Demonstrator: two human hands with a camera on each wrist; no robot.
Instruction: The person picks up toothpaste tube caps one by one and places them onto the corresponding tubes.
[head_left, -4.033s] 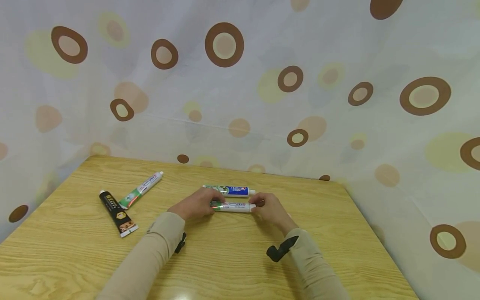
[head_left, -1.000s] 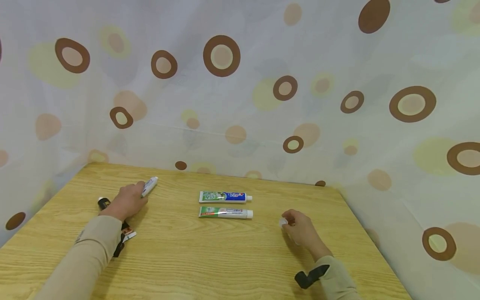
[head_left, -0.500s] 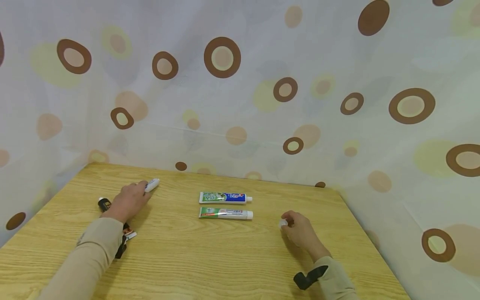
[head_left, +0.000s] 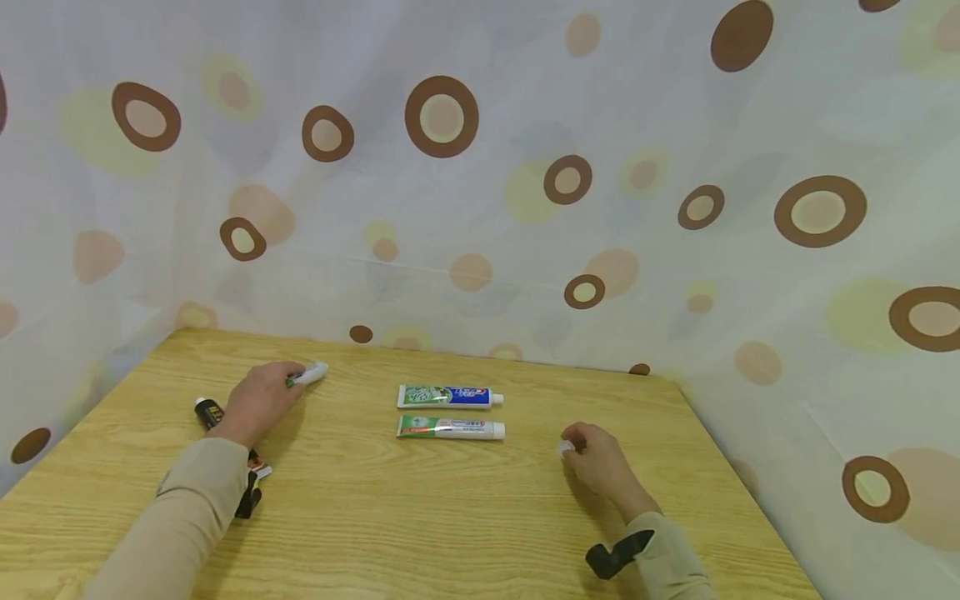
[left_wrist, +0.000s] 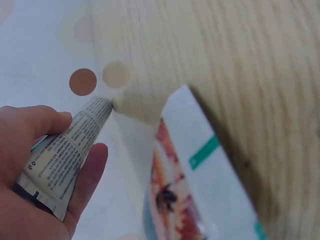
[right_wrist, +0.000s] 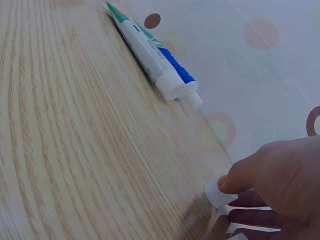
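Observation:
In the head view my left hand (head_left: 262, 402) holds a white and green toothpaste tube (head_left: 309, 374) at the table's left. The left wrist view shows the printed back of this tube (left_wrist: 70, 155) between thumb and fingers. Under my left wrist lies a black toothpaste tube (head_left: 210, 412), partly hidden by the hand and sleeve. On the right, my right hand (head_left: 603, 462) pinches a small white cap-like piece (head_left: 566, 447) close to the tabletop. The right wrist view shows this white piece (right_wrist: 219, 194) between thumb and fingers, with another bit of white below it.
Two toothpaste tubes lie side by side mid-table, caps to the right: a blue and green one (head_left: 450, 397) behind, a green and white one (head_left: 450, 428) in front. A dotted cloth (head_left: 465, 208) hangs behind the wooden table (head_left: 420, 517).
Both hands left the green and white tube in the middle. My left hand gripped the other one at the left and shifted it slightly right. My right hand moved right and pinches the white piece.

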